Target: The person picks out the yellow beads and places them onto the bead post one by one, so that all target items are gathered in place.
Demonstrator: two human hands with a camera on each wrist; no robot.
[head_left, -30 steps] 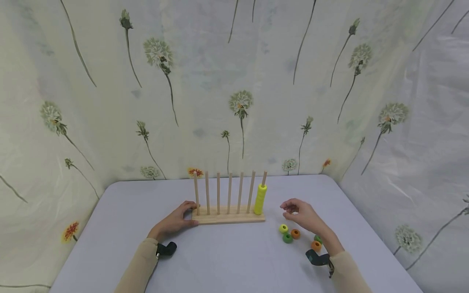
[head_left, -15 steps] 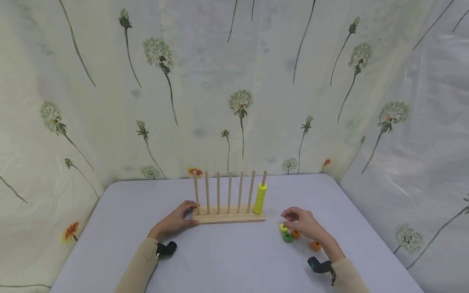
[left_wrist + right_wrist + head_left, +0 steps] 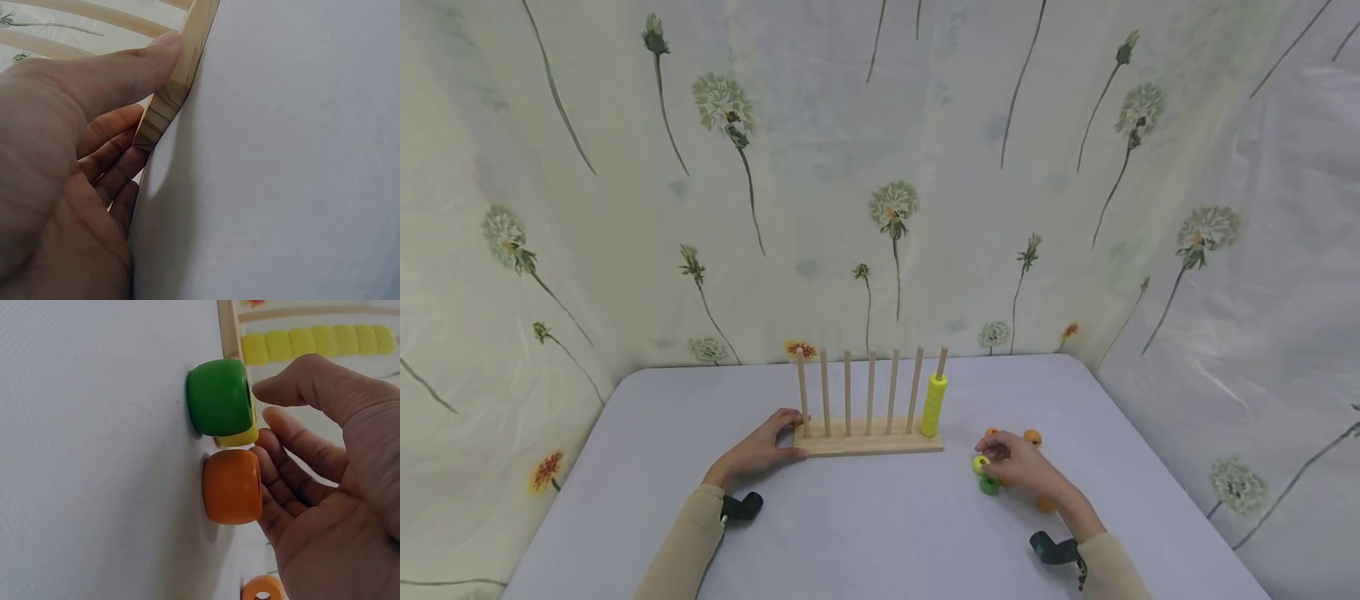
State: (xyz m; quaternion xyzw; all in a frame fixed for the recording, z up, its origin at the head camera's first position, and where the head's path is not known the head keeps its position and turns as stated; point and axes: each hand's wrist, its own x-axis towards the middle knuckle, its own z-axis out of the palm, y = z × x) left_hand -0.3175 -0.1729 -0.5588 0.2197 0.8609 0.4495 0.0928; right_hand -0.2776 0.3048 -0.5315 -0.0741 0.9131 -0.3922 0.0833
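Note:
My left hand (image 3: 760, 450) grips the left end of a wooden peg rack (image 3: 868, 447), thumb on the near side and fingers behind; the left wrist view shows the rack's end grain (image 3: 164, 112) beside the fingers. A stack of yellow beads (image 3: 933, 407) fills most of the rightmost peg. My right hand (image 3: 1022, 462) hovers low over loose beads, fingers loosely bent. In the right wrist view, its thumb and index tips are apart, close to a yellow bead (image 3: 240, 439) partly behind a green bead (image 3: 219, 398). An orange bead (image 3: 231, 487) lies by the other fingers.
Another orange bead (image 3: 1032, 437) sits beyond the right hand, and one more orange bead (image 3: 1047, 504) is partly covered by the wrist. The other pegs are bare. A white table (image 3: 865, 533) lies below, with a flower-print curtain (image 3: 820, 208) behind it.
My right hand has come down towards the yellow and green beads. Orange beads beyond it have come into view, while nearer ones are now partly covered. The left hand stays on the rack.

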